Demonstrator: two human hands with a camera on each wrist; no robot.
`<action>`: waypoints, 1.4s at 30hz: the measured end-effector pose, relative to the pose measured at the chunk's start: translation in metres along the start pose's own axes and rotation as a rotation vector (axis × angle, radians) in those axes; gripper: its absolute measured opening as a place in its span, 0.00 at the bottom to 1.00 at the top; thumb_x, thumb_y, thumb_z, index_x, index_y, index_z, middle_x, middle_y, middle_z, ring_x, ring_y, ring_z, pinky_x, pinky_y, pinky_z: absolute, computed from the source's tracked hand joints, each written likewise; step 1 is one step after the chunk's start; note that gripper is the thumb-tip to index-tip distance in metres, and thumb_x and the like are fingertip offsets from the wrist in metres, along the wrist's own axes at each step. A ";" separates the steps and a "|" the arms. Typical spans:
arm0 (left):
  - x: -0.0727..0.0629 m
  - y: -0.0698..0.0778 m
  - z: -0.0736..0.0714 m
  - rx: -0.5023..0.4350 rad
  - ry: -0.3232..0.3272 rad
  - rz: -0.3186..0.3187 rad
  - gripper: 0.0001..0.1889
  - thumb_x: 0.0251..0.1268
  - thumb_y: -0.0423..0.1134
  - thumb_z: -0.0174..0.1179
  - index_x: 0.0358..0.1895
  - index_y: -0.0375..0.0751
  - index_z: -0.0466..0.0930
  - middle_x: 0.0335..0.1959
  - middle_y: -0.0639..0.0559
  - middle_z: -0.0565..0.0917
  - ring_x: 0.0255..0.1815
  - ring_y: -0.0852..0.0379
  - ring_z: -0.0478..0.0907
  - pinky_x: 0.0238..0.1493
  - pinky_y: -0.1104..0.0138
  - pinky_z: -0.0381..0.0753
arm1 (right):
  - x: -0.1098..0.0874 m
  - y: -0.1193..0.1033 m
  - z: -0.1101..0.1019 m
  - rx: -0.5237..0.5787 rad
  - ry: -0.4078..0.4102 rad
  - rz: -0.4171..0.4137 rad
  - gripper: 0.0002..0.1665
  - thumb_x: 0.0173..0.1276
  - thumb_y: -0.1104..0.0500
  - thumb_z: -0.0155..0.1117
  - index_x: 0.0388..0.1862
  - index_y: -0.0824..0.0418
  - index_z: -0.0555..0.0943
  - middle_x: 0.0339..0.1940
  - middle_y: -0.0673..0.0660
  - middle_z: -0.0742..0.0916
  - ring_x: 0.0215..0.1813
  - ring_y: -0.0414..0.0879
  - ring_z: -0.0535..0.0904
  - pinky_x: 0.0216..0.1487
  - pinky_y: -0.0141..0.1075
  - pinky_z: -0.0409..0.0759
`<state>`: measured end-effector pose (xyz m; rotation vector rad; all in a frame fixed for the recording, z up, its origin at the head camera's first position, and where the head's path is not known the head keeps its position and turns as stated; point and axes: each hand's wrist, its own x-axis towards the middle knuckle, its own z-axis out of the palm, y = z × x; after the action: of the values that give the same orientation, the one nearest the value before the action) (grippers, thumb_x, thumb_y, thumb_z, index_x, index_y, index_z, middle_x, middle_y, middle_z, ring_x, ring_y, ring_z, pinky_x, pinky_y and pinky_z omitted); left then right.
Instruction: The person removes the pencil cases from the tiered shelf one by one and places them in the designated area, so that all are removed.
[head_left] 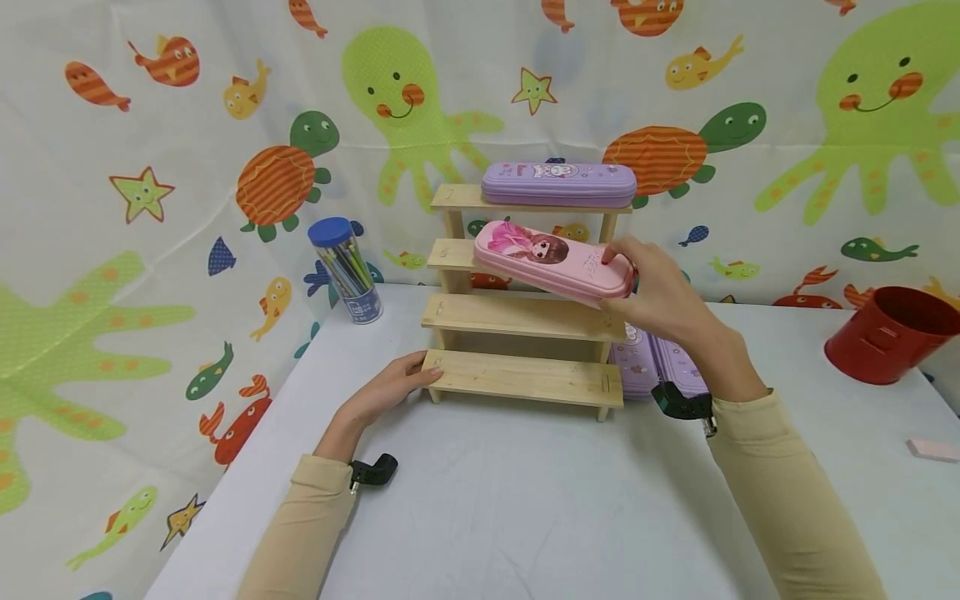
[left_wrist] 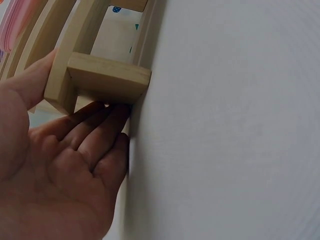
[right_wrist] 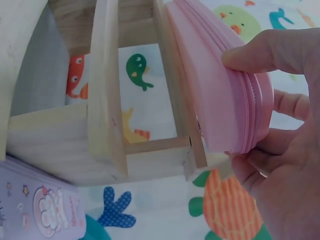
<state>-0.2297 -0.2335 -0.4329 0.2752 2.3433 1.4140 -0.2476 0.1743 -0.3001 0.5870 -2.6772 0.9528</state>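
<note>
Curtain (head_left: 270,50): white, printed with octopuses, turtles, crabs, fish and stars. Fills the back and the left side.

Table (head_left: 510,508): white. Spreads beneath the stand (head_left: 525,317), which is pale wood in four tiers, lowest at the front.

Sleeves (head_left: 795,500): beige. Reach in from the lower edge on both sides.

Pink case (head_left: 543,258): zipped, held in front of the second tier from the top, tilted with the left end higher. Bears a long-haired figure in pink, plus pale lettering near the right end, too small to read. Touching the tier or not: cannot tell.

Purple case (head_left: 558,187): lies along the top tier. Carries a white cartoon figure and tiny lettering at the left, unreadable.

Two more purple cases (head_left: 678,362): lie on the table at the stand's right side, partly hidden. Show in the right wrist view a white character and pinkish script, too blurred to read.

Right hand (head_left: 660,287): grips the pink case's right end between thumb and fingers.

Left hand (head_left: 390,387): grips the lowest tier's left end, thumb on the board, fingers against the leg.

Cup (head_left: 892,337): red, at far right.

Tub (head_left: 365,306): blue-lidded, holds pens (head_left: 352,267). Wears a blue label with white print, illegible.

Wrist cameras (head_left: 375,471): black.

Block (head_left: 933,450): pale pink, near the right edge.
</note>
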 end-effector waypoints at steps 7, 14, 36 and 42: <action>0.000 0.000 0.000 -0.011 0.004 0.002 0.38 0.72 0.57 0.55 0.77 0.39 0.57 0.75 0.42 0.67 0.79 0.42 0.57 0.77 0.43 0.57 | -0.017 0.007 -0.003 0.023 0.026 -0.004 0.31 0.54 0.62 0.74 0.56 0.60 0.72 0.59 0.62 0.78 0.59 0.56 0.71 0.57 0.55 0.73; -0.001 0.000 0.000 0.005 0.004 -0.009 0.40 0.72 0.58 0.55 0.78 0.38 0.56 0.76 0.41 0.65 0.80 0.41 0.56 0.76 0.42 0.57 | -0.035 0.014 -0.007 0.064 0.074 0.028 0.33 0.56 0.62 0.76 0.59 0.59 0.71 0.60 0.60 0.78 0.56 0.55 0.72 0.53 0.48 0.73; 0.000 -0.001 0.001 0.006 0.006 -0.012 0.40 0.72 0.59 0.54 0.78 0.41 0.56 0.76 0.43 0.65 0.80 0.42 0.56 0.76 0.41 0.57 | -0.070 0.036 -0.027 0.054 0.304 0.109 0.38 0.53 0.60 0.80 0.61 0.57 0.73 0.60 0.58 0.79 0.52 0.44 0.70 0.46 0.28 0.63; -0.001 -0.001 0.000 0.006 0.000 0.009 0.39 0.72 0.58 0.54 0.78 0.39 0.56 0.76 0.42 0.66 0.79 0.41 0.57 0.76 0.41 0.57 | -0.078 0.047 -0.033 0.080 0.349 0.145 0.40 0.53 0.60 0.80 0.64 0.57 0.72 0.65 0.56 0.77 0.52 0.33 0.67 0.48 0.21 0.64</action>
<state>-0.2285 -0.2342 -0.4332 0.2876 2.3493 1.4107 -0.1959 0.2518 -0.3284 0.2168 -2.4014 1.0916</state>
